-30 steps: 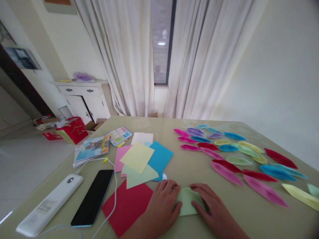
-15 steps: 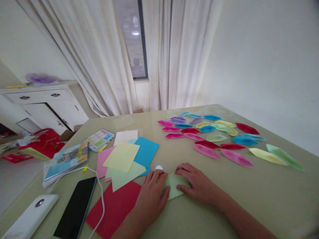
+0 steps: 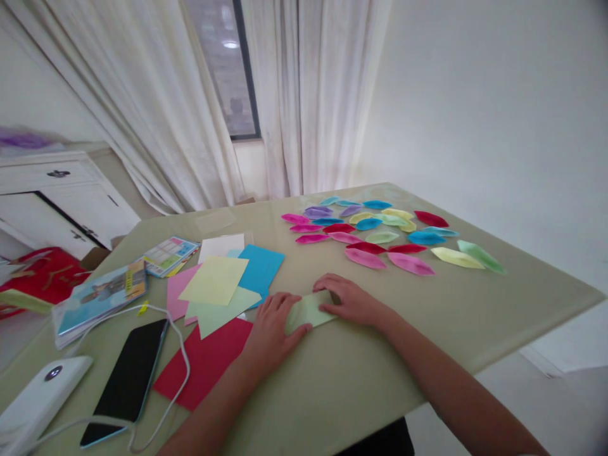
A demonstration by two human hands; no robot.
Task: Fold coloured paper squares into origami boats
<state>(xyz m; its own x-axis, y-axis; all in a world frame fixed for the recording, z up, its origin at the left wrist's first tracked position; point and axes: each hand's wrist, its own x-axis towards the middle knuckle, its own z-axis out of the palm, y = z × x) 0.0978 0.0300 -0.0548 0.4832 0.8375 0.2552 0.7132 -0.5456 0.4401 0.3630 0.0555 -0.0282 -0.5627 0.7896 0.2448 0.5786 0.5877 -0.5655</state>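
A folded light green paper (image 3: 308, 311) lies flat on the beige table (image 3: 380, 367). My left hand (image 3: 270, 329) rests on its left end with fingers stretched flat. My right hand (image 3: 350, 300) presses its right end, fingers flat on the paper too. Neither hand grips anything. Just left of the hands lie loose coloured sheets: a red sheet (image 3: 204, 366), a pale green sheet (image 3: 223, 313), a yellow sheet (image 3: 215, 280) and a blue sheet (image 3: 259, 266).
Several folded paper boats (image 3: 375, 233) in pink, red, blue, yellow, green and purple are spread at the far right. A black phone (image 3: 128, 379) with a white cable, a white device (image 3: 33, 405) and booklets (image 3: 102, 294) lie at the left. The table edge runs close on the right.
The view has swung left and pulled back, so everything sits further right and smaller. Both hands stay pressed on the green paper, now slid slightly along it.
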